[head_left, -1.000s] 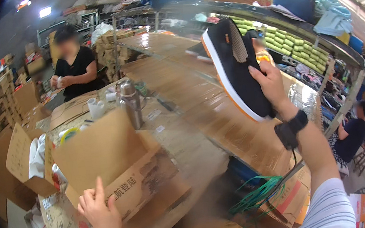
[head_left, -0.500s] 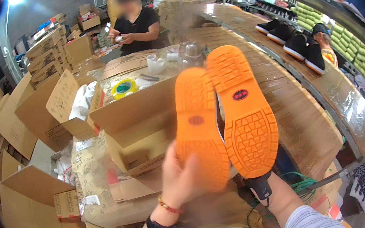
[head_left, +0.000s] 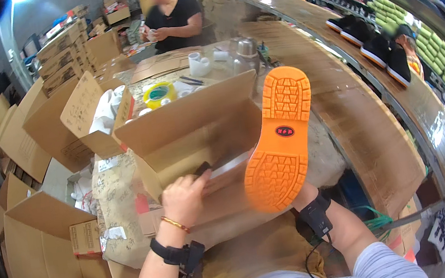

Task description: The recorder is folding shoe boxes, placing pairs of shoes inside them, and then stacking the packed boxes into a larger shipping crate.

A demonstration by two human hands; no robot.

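At the centre of the frame my right hand (head_left: 304, 193), mostly hidden, grips the orange-soled shoe (head_left: 281, 136) with its long axis upright, sole facing me, while my left hand (head_left: 185, 198), fingers curled on a dark shoe part (head_left: 202, 168), is nearer the open cardboard box (head_left: 192, 129).

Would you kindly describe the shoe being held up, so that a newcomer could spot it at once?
Start at the open cardboard shoebox in the middle of the cluttered packing table. Just to its right, the right hand holds up a shoe, sole toward the camera. Its bright orange treaded sole sets it apart from the dark shoes lined up on the far shelf.
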